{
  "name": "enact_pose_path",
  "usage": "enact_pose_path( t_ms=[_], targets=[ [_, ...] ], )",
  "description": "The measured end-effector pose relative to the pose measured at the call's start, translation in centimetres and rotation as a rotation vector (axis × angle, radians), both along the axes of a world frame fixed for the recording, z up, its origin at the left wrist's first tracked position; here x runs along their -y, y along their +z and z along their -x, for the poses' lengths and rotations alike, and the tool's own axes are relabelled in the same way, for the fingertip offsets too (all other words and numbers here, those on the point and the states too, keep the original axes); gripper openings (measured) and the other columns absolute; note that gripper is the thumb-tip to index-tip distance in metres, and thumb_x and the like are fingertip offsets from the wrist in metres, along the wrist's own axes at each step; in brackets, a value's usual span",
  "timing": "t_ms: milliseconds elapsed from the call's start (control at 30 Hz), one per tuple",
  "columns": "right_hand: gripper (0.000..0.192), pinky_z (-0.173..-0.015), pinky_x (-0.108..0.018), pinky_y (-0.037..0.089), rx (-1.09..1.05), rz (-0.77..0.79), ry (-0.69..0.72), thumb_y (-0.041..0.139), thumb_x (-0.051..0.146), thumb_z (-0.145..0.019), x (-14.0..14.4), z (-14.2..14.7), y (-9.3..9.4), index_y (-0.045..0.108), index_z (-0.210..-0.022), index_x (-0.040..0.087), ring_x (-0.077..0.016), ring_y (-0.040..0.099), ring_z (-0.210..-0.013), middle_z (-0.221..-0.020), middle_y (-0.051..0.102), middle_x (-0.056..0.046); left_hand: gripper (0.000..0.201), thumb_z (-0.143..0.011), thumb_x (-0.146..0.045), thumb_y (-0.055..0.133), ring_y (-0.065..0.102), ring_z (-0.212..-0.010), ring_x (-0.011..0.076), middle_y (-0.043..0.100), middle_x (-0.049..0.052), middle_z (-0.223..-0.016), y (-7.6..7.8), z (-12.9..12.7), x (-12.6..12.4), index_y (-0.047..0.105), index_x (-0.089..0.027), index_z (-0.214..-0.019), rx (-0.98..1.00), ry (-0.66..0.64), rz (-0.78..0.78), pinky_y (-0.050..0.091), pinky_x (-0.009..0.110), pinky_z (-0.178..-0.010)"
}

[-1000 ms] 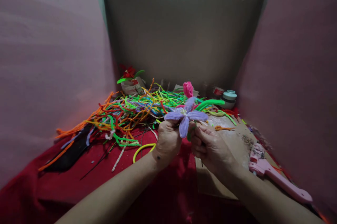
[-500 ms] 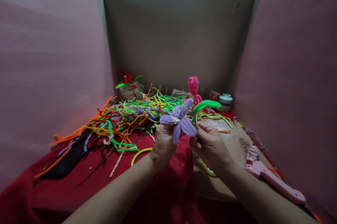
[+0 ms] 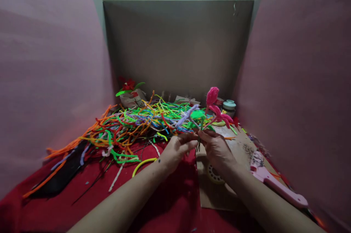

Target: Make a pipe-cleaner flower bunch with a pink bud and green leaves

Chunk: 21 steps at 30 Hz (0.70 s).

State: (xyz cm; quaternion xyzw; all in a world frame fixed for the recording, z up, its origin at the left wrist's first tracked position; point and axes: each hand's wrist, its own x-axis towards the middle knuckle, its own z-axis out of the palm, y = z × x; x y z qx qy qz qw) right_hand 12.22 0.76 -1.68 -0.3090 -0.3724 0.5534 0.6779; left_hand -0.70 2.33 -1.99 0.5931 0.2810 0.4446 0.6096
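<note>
At the centre of the red cloth [image 3: 170, 203], both hands meet over the near edge of a cardboard sheet [image 3: 219, 196]. The person's left hand [image 3: 175, 149] is closed narrow, its fingertips pinched on the lower stems of a small bunch of pipe-cleaner flowers. The right hand [image 3: 216, 147] is likewise closed, thumb and fingers gripping the same stems just beside the left; the two hands nearly touch. Dark stem ends hang down between them.

Above the hands the bunch fans out and tilts away from the person: a lilac flower [image 3: 186, 114] leans left, a green leaf [image 3: 197, 115] sits in the middle, and a pink flower [image 3: 212, 96] stands highest at right, with further pink petals [image 3: 223, 117] spread below it.

Behind and to the left lies a loose heap of pipe cleaners [image 3: 128, 123] in orange, green, yellow and blue, spilling across the cloth. A yellow loop [image 3: 142, 163] lies just beside the left wrist. A red flower [image 3: 127, 85] rests on a packet at the back. A pale lidded jar [image 3: 229, 105] stands near the back wall. A pink glue gun [image 3: 274, 182] lies on the cardboard, right of the right forearm. A tape roll [image 3: 214, 175] is partly hidden under the right wrist.
</note>
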Motion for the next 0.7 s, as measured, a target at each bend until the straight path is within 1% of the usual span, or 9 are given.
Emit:
enact_pose_path(
  t_ms=[33,100,167,233,333,433,567,633,700],
  targets=[
    [0.01,-0.066,-0.028,0.043,-0.009,0.021,0.02,0.075,0.023,-0.06,0.0,0.0,-0.1,0.067,-0.065,0.019,-0.0143,0.056,-0.064,-0.063,0.064,0.001,0.025,-0.07,-0.03,0.067,0.046,-0.059,0.0095,0.06,0.001,-0.071,0.1,-0.2,0.3,0.067,-0.012,-0.087,-0.02,-0.02,-0.018,0.034,0.022,-0.057],
    [0.013,-0.066,-0.029,0.044,-0.006,0.026,0.095,0.074,0.025,-0.062,0.2,0.2,-0.3,0.068,-0.071,0.019,-0.0158,0.058,-0.067,-0.068,0.066,0.0,0.019,-0.07,-0.029,0.065,0.044,-0.056,0.0091,0.058,0.0,-0.066,0.3,-0.4,0.6,0.067,-0.013,-0.081,-0.035,-0.008,-0.051,0.033,0.022,-0.055],
    [0.016,-0.069,-0.029,0.045,0.02,-0.008,0.175,0.072,0.026,-0.065,0.4,0.5,-0.5,0.067,-0.078,0.019,-0.017,0.059,-0.074,-0.074,0.067,-0.001,0.013,-0.069,-0.027,0.065,0.044,-0.055,0.0091,0.056,-0.001,-0.062,0.2,-0.4,0.4,0.066,-0.014,-0.07,-0.017,0.048,-0.073,0.033,0.022,-0.055],
    [0.016,-0.077,-0.028,0.044,0.07,-0.059,0.207,0.07,0.024,-0.068,0.6,0.9,-0.7,0.066,-0.083,0.019,-0.0164,0.059,-0.082,-0.083,0.067,-0.002,0.014,-0.067,-0.028,0.066,0.042,-0.053,0.0081,0.052,-0.003,-0.056,-0.1,-0.3,-0.1,0.062,-0.015,-0.062,0.011,0.108,-0.067,0.033,0.021,-0.053],
    [0.018,-0.084,-0.029,0.042,0.163,-0.087,0.202,0.067,0.026,-0.073,0.8,1.3,-0.9,0.064,-0.09,0.02,-0.016,0.057,-0.09,-0.094,0.066,-0.002,0.016,-0.065,-0.028,0.067,0.041,-0.052,0.0073,0.051,-0.003,-0.056,-0.6,0.0,-0.9,0.06,-0.014,-0.061,0.044,0.144,-0.027,0.034,0.02,-0.053],
    [0.026,-0.081,-0.029,0.044,0.184,-0.041,0.174,0.069,0.027,-0.072,0.9,1.3,-0.9,0.063,-0.097,0.021,-0.0174,0.057,-0.093,-0.102,0.064,-0.003,0.016,-0.065,-0.026,0.065,0.043,-0.053,0.0077,0.051,-0.003,-0.056,-0.6,0.3,-1.5,0.057,-0.013,-0.061,0.062,0.156,-0.02,0.035,0.02,-0.052],
    [0.029,-0.071,-0.029,0.047,0.187,0.055,0.195,0.073,0.025,-0.065,0.9,0.8,-0.4,0.065,-0.092,0.017,-0.0173,0.06,-0.079,-0.093,0.067,-0.006,0.016,-0.068,-0.027,0.063,0.037,-0.046,0.0052,0.048,-0.004,-0.052,0.0,0.9,-1.7,0.056,-0.013,-0.065,0.065,0.182,-0.023,0.028,0.018,-0.045],
    [0.03,-0.071,-0.029,0.047,0.19,0.078,0.172,0.074,0.024,-0.064,0.9,0.6,-0.1,0.066,-0.092,0.016,-0.0168,0.061,-0.077,-0.089,0.068,-0.006,0.018,-0.069,-0.03,0.064,0.035,-0.043,0.0047,0.047,-0.004,-0.051,0.2,1.3,-1.9,0.058,-0.013,-0.067,0.059,0.182,-0.025,0.025,0.019,-0.043],
    [0.031,-0.075,-0.03,0.046,0.207,0.069,0.129,0.074,0.024,-0.064,0.9,0.6,0.2,0.066,-0.094,0.016,-0.0171,0.062,-0.08,-0.089,0.069,-0.005,0.021,-0.069,-0.032,0.065,0.033,-0.041,0.0044,0.045,-0.005,-0.048,0.2,1.5,-2.1,0.058,-0.012,-0.066,0.055,0.185,-0.027,0.023,0.02,-0.042]
  ],
)
